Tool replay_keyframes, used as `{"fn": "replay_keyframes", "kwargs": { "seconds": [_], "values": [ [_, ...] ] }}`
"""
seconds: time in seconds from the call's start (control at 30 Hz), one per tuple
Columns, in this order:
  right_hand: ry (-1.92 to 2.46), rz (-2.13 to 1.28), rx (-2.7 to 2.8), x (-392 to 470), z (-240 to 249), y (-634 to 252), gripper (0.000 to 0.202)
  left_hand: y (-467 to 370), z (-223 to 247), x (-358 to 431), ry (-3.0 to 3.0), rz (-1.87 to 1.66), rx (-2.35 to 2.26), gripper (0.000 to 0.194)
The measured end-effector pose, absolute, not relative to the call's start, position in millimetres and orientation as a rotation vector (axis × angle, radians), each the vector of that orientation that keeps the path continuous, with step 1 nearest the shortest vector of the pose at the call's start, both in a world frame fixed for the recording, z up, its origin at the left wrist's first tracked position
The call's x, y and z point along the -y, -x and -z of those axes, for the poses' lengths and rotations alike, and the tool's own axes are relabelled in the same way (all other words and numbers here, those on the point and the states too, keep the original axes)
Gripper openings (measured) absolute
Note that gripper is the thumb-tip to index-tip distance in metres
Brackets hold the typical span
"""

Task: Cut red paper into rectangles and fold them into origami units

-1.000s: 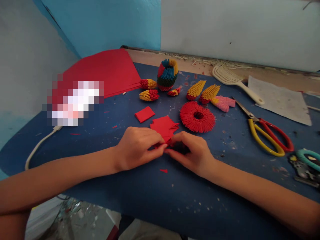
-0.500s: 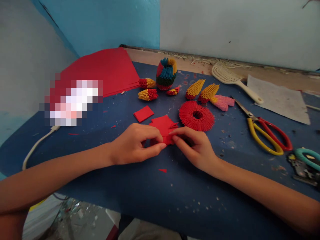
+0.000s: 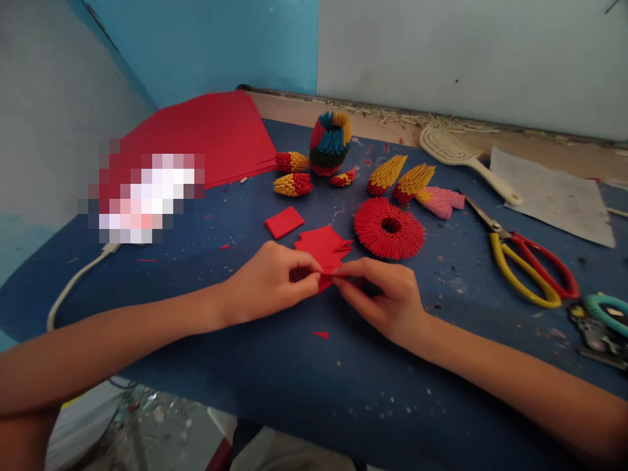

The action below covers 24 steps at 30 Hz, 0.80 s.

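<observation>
Between my fingertips is a small piece of red paper (image 3: 326, 281), partly hidden by them. My left hand (image 3: 279, 278) pinches its left side with thumb and forefinger. From the right, my right hand (image 3: 387, 294) pinches the same piece. Just beyond my fingertips lies a pile of small red paper pieces (image 3: 321, 242), some of them folded. A red paper stack (image 3: 284, 222) sits a little behind and to the left. To the right of the pile is a red ring of folded paper pieces (image 3: 389, 227).
Behind stand a multicoloured paper pot (image 3: 330, 144) and several red-and-yellow paper clusters (image 3: 293, 184). Large red sheets (image 3: 210, 131) lie back left, near a blurred object with a cable (image 3: 73, 278). On the right are scissors (image 3: 527, 252), a hairbrush (image 3: 471, 160), white paper (image 3: 549, 196) and a teal-handled tool (image 3: 606, 311).
My fingertips have drawn closer together on the red paper, which now shows as a narrower strip between them. The view has shifted slightly; the other things stay in place.
</observation>
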State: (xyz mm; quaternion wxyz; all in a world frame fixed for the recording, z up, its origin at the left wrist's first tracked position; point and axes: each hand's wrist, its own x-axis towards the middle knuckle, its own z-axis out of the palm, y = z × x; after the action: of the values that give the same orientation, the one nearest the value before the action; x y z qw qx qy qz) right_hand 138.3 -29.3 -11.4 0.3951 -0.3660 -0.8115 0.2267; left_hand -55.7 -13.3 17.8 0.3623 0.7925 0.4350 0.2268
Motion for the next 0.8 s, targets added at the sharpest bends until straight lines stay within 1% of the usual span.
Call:
{"fn": "replay_keyframes", "kwargs": {
  "seconds": [0.13,0.3,0.57,0.8],
  "values": [
    [0.905,-0.548,2.08,29.3,12.8,-139.4,0.014,54.6,-17.4,12.6,-1.899,-0.53,-1.116,0.015],
    [0.814,-0.412,2.113,29.8,15.0,-140.6,0.016,54.7,-17.9,11.4,-1.598,-0.479,-1.084,0.016],
    [0.754,-0.387,2.116,30.2,20.7,-141.9,0.017,50.7,-24.8,6.4,-1.224,-0.41,-1.095,0.015],
    [0.741,-0.402,2.146,29.2,21.6,-141.6,0.019,51.2,-23.7,5.8,-1.163,-0.403,-1.07,0.011]
  ]
}}
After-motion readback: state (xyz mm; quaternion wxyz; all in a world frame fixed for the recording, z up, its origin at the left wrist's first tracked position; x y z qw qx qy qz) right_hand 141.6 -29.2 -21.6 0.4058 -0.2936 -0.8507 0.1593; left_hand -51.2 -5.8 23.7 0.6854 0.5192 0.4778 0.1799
